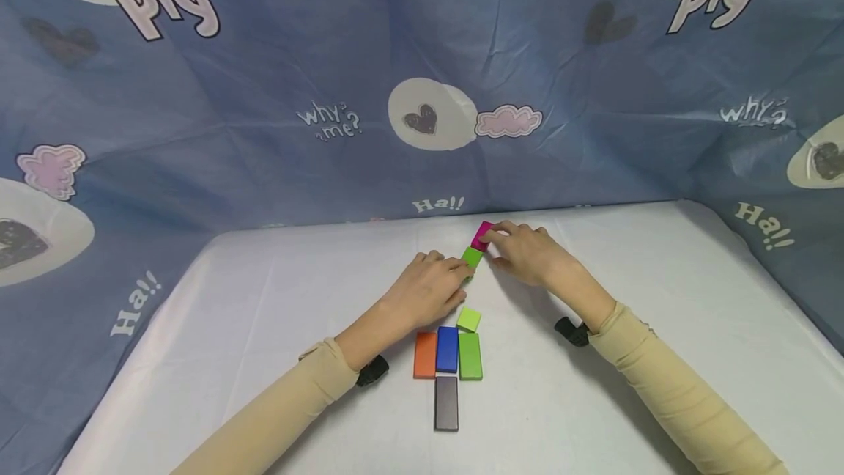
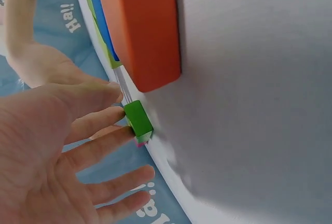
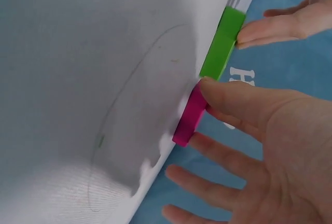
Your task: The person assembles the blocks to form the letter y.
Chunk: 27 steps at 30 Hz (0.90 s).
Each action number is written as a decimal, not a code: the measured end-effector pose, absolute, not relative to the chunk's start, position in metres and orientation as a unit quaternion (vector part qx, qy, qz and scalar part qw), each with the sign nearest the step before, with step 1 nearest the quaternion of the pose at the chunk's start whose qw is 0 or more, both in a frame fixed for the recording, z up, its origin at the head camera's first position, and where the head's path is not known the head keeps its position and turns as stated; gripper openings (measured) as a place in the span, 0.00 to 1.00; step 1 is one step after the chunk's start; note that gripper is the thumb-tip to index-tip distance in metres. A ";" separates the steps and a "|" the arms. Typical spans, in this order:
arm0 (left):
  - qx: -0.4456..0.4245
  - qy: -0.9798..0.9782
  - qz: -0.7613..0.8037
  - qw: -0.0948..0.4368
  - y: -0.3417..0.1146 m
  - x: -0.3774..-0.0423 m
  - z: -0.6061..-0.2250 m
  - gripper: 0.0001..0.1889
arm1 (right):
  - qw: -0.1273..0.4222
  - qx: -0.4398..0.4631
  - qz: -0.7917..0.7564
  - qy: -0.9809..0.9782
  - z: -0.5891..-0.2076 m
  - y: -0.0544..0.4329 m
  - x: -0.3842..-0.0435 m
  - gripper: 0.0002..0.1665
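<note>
So between the near row and the hands there's a small lime block [image 1: 469,319] sitting crooked, just off the top of the near green block [image 1: 470,358]. Next to that one are a blue block [image 1: 447,349] and an orange block [image 1: 425,355], side by side, with a dark block [image 1: 445,404] below the blue. Both sleeves [image 1: 686,387] slant in from the bottom corners, and a black gadget [image 1: 571,331] pokes out under each wrist.

The desk [image 1: 633,262] has a white cloth on it, which spreads out either side of the blocks. Its far edge is near the pink block [image 1: 484,234], and a blue printed curtain [image 1: 264,42] rises right behind.

The pink one and the far green block [image 1: 471,256] lie end to end on a diagonal. Right hand [image 1: 527,251] has the pink clamped, thumb at its near end. Left hand [image 1: 430,290] has its fingers apart and fairly straight, fingertips touching the far green block.
</note>
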<state>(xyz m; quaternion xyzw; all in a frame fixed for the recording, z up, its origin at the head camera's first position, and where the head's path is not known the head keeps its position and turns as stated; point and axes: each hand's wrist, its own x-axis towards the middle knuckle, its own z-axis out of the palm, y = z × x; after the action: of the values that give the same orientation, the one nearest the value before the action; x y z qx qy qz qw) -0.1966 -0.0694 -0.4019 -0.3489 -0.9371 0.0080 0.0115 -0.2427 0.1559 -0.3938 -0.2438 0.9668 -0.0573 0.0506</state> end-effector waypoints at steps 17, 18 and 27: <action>-0.366 -0.930 -0.017 0.011 -0.068 -0.200 -0.402 0.20 | -0.010 -0.245 -0.070 0.967 -0.394 0.147 -0.242 0.23; -0.369 -0.929 -0.023 0.009 -0.067 -0.200 -0.402 0.20 | -0.015 -0.245 -0.072 0.967 -0.395 0.146 -0.242 0.23; -0.384 -0.923 -0.037 -0.001 -0.065 -0.201 -0.404 0.19 | -0.029 -0.270 -0.075 0.960 -0.395 0.139 -0.243 0.22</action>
<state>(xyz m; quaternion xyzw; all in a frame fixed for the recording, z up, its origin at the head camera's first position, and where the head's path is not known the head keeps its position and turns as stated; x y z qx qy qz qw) -0.2013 -0.0646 -0.4035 -0.3836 -0.9227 -0.0374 -0.0007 -0.2426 0.1388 -0.3947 -0.2696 0.9596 -0.0754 -0.0292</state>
